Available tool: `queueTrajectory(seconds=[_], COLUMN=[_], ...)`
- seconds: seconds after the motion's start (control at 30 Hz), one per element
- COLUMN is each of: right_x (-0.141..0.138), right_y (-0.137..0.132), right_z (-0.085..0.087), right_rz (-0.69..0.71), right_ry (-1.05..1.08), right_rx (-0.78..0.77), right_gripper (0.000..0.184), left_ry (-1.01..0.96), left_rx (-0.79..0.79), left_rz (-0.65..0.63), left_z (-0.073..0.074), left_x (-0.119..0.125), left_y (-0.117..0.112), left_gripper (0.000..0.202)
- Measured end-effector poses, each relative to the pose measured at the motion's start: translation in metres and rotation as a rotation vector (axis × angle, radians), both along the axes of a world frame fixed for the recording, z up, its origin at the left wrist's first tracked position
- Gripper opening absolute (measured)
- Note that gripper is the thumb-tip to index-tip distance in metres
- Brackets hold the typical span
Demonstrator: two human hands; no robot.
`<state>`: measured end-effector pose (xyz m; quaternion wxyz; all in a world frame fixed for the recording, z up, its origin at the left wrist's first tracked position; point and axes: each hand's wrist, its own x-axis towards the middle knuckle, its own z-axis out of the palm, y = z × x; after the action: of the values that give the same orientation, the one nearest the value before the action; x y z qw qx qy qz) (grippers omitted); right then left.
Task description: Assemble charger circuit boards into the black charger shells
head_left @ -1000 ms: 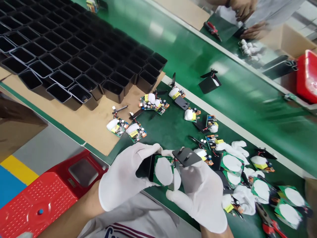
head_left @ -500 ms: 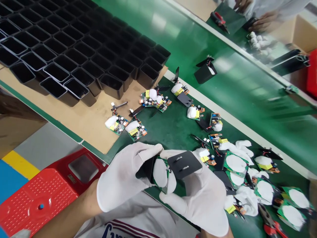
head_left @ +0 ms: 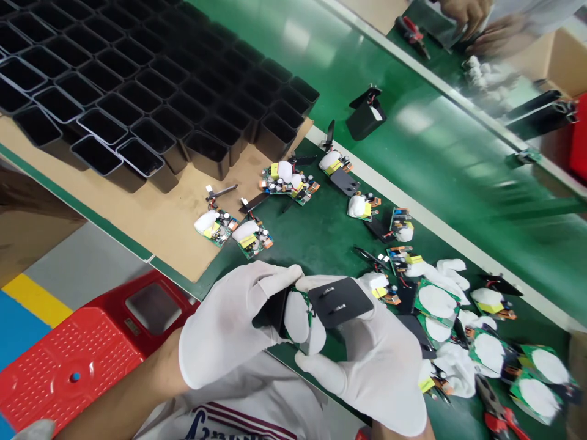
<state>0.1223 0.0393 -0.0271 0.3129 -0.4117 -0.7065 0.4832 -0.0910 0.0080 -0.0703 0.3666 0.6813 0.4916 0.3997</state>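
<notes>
My left hand [head_left: 233,324], in a white glove, is wrapped round a black plastic case [head_left: 276,311], most of it hidden by the fingers. A green circuit board with white padding [head_left: 297,318] sits at the mouth of that case; how far inside it reaches I cannot tell. My right hand [head_left: 380,360], also gloved, grips a black end cover [head_left: 342,302] with two metal plug prongs facing up. Its thumb is by the lower white pad. Several circuit boards [head_left: 252,238] with yellow tape and black covers lie on the green table beyond my hands.
Rows of open black cases [head_left: 119,110] stand on cardboard [head_left: 169,226] at left. A green conveyor belt [head_left: 426,122] carries a black case [head_left: 365,119]. Red-handled pliers [head_left: 498,412] lie at lower right, a red stool [head_left: 77,360] at lower left. Across the belt, a co-worker's hands [head_left: 486,30] handle something.
The case on the belt has moved up and left. The end cover in my right hand has tilted slightly; my hands stay nearly in place. The co-worker's hands have shifted.
</notes>
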Motion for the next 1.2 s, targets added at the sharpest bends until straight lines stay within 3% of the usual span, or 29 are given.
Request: queueTrajectory(seconds=[0.23, 0.4, 0.57, 0.8, 1.03, 1.2], right_x=[-0.008, -0.01, -0.016, -0.041, -0.032, -0.027], right_y=[0.003, 0.003, -0.021, -0.058, -0.06, -0.067], right_z=[-0.003, -0.005, -0.007, -0.02, -0.024, -0.025], right_rz=[0.007, 0.011, -0.208, -0.515, -0.406, -0.422], right_ry=[-0.064, -0.178, -0.284, -0.397, -0.499, -0.507], right_rx=[0.125, 0.198, 0.361, 0.524, 0.693, 0.713], right_gripper=[0.044, 0.057, 0.05, 0.04, 0.039, 0.039], left_ry=[-0.058, -0.125, -0.221, -0.138, -0.004, -0.11], left_rx=[-0.017, -0.128, -0.164, -0.078, -0.014, -0.016], left_rz=[-0.011, 0.019, 0.046, 0.221, 0.249, 0.201], left_z=[0.0, 0.003, 0.011, 0.005, -0.005, -0.001], left_x=[0.002, 0.002, 0.005, 0.016, 0.027, 0.033], left_y=[0.001, 0.001, 0.005, -0.003, -0.011, -0.015], left_gripper=[0.065, 0.057, 0.04, 0.046, 0.052, 0.053])
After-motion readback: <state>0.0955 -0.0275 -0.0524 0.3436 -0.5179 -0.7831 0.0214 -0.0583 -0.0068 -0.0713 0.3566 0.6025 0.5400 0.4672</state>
